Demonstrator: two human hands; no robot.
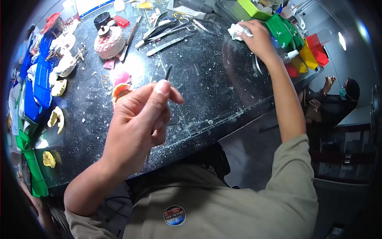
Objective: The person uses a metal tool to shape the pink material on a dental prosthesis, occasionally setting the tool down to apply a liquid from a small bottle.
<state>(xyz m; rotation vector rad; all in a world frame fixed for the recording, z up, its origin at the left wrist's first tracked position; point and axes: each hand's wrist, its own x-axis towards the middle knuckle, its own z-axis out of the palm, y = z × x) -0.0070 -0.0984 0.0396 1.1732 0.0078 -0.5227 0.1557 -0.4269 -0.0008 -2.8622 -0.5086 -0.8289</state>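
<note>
My left hand [139, 115] is raised over the near part of the dark bench, with thumb and fingers pinched around a slim dental carver [169, 73]. Its narrow, dark, slightly curved tip sticks out above the fingers, while the grip hides most of the shaft. Far to the right, my right hand [258, 38] is closed on a crumpled white tissue [238, 32] at the bench top. Just beyond my left hand lie a pink piece [121, 78] and an orange-rimmed dental piece [120, 91], which the hand partly covers.
Metal spatulas [169, 45], pliers and scissors lie at the back. A pink-and-white flask [109, 43] stands left of them. Blue bins [41, 81] and yellow dental casts [56, 119] line the left side. Green bins [284, 32] and red bins [317, 49] stand right. A masked person [334, 101] is at far right.
</note>
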